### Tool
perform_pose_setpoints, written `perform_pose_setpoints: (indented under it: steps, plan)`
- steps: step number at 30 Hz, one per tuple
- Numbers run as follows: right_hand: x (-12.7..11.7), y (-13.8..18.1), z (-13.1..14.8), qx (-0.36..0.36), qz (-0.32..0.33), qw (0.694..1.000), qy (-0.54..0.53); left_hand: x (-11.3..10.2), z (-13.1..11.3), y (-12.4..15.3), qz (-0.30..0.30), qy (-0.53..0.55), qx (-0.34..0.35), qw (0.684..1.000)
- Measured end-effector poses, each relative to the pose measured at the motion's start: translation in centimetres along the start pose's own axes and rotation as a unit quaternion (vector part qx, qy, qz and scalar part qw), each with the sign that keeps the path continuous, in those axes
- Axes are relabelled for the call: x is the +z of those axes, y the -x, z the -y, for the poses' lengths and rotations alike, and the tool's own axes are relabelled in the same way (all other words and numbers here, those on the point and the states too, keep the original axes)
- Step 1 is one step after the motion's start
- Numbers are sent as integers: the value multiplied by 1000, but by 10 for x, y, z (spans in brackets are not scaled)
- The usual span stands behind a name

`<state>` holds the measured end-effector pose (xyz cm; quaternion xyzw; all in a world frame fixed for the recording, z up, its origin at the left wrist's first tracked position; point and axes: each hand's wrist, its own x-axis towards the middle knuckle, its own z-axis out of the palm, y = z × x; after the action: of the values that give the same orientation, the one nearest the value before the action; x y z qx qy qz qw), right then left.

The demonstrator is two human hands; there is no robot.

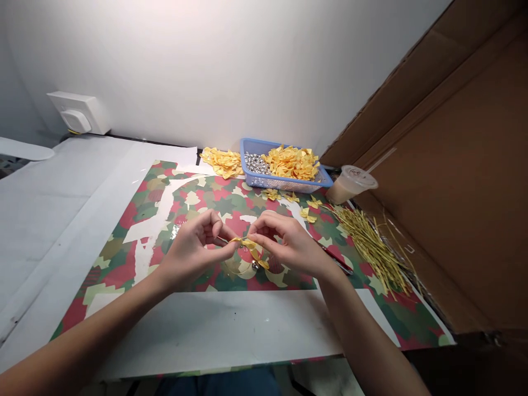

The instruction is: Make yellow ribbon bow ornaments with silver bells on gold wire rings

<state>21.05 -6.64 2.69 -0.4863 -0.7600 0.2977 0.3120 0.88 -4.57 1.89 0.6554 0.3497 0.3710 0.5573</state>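
Pinching hands: two, both closed at the fingertips. The left hand (198, 242) grips one end of the worked yellow piece (237, 240) between thumb and finger; the right hand (286, 242) nips it at the other end, the fingertips of both nearly meeting.
Worked yellow piece: one, held just above the table, midway between the hands, with more yellow petals (263, 264) trailing below it.
Silver bell: one (254, 265), beside the lowest petals.
Thin strand: one visible loop (233, 271), curving beneath the left fingertips.
Blue basket: one (284, 185), beyond the hands against the wall; it carries silver bells (256, 163) on the left and yellow pieces (292, 162) on the right — both too many to count.
Yellow heap: one (223, 162), just left of the basket, number of pieces unclear.
Loose yellow pieces: four (308, 215), lying in front of the basket.
Lidded cup: one (350, 186), clear plastic, pale brown contents, right of the basket.
Stem bundle: one (373, 247), yellow-green, uncounted, below the cup.
Red-handled tool: one (336, 258) — partly hidden behind the right forearm.
Table cover: one (223, 206), camouflage-patterned, with white patches.
Cardboard panel: one (457, 165), along the right side.
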Motion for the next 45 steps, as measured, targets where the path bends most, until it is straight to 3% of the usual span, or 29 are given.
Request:
perform_pose_setpoints:
  steps: [9,24,32,35,38,41,45]
  plan:
    - [-8,4,3,-40,-14,999,11,0,5,-3,-46,72,-18,996]
    - [13,6,13,-191,0,981,-45,-1,5,-5,-89,44,-39,994]
    - [11,7,16,-208,-24,977,-34,-2,6,-6,-91,62,-25,994]
    - [9,6,16,-169,-96,979,-52,-1,4,-5,-83,79,-17,993]
    - [10,3,13,-66,-188,975,-99,0,3,-5,-71,86,-13,994]
    - [11,1,8,10,-199,965,-170,0,3,-6,-68,85,-9,994]
    - [13,-2,3,53,-170,961,-212,-1,4,-6,-59,67,6,996]
